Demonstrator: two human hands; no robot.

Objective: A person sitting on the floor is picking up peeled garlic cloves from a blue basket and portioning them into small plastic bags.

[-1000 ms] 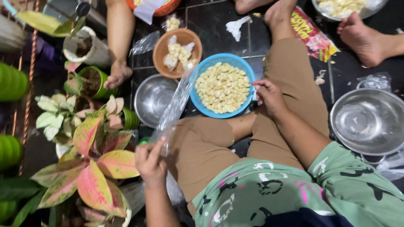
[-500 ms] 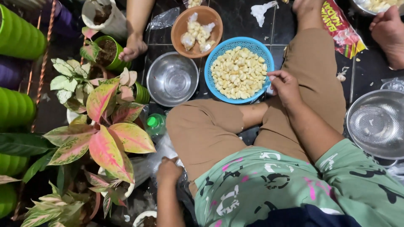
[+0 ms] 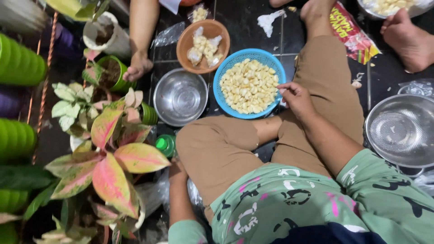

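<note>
plants: a pink-and-green leafed plant point(image 3: 108, 169) stands well left of the empty steel bowl point(image 3: 181, 96), with green pots point(image 3: 18, 63) farther left
steel bowl: round, shiny, nothing in it, on the dark floor
brown bowl: a brown bowl point(image 3: 203, 45) of unpeeled cloves sits just above the steel bowl
colander: a steel mesh colander point(image 3: 401, 130) lies far right of the steel bowl
packet: a red and yellow packet point(image 3: 352, 34) lies up and right of it
cap: a green bottle cap point(image 3: 163, 144) shows just below the steel bowl
</note>
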